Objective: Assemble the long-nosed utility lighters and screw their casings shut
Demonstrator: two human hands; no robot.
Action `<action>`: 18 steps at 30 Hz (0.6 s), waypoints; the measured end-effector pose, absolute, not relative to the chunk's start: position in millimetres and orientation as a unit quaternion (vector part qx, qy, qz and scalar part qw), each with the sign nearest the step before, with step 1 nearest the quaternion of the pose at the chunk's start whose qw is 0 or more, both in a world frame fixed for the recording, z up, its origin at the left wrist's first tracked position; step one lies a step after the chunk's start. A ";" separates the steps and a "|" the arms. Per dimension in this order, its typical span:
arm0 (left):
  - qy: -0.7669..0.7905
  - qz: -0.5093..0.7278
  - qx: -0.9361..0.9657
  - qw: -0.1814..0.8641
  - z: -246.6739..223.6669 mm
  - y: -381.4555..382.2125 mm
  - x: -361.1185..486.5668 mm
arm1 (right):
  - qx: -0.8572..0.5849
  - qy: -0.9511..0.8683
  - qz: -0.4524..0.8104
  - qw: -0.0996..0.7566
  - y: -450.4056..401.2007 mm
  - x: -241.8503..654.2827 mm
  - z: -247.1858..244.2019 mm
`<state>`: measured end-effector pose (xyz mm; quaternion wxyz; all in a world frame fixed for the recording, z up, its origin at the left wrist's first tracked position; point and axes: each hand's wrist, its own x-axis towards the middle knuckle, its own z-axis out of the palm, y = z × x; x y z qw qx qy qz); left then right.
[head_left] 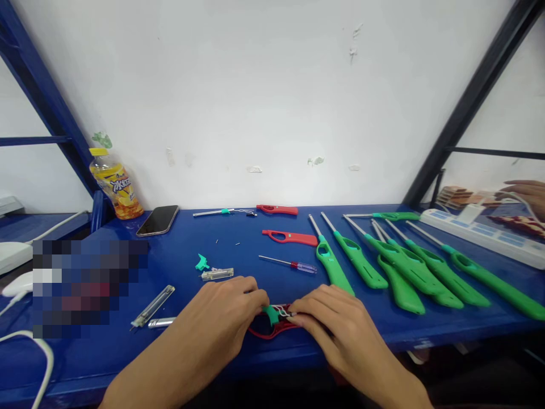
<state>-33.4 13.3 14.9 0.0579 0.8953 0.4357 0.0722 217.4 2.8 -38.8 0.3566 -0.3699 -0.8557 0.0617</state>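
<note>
An opened red gas lighter casing (268,335) lies at the front of the blue table between my hands. Inside it show a green trigger (271,314) and thin white wires (281,311). My left hand (230,309) has its fingers closed on the casing's left end, beside the trigger. A metal tube (162,322) sticks out left of that hand. At the right end, my right hand (334,318) pinches the casing by a small dark part at the wires. My fingers hide both ends of the casing.
Behind are a screwdriver (298,265), red casing halves (289,237), a loose green trigger (202,262) and clear fuel tanks (153,305). Several green lighters (353,261) lie right, near a power strip (485,236). A phone (158,220) and bottle (116,184) stand left.
</note>
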 end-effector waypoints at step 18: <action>0.426 0.008 0.905 -0.006 6.9 13.0 -27.4 | -0.381 -0.856 0.121 0.329 0.7 216.8 -36.2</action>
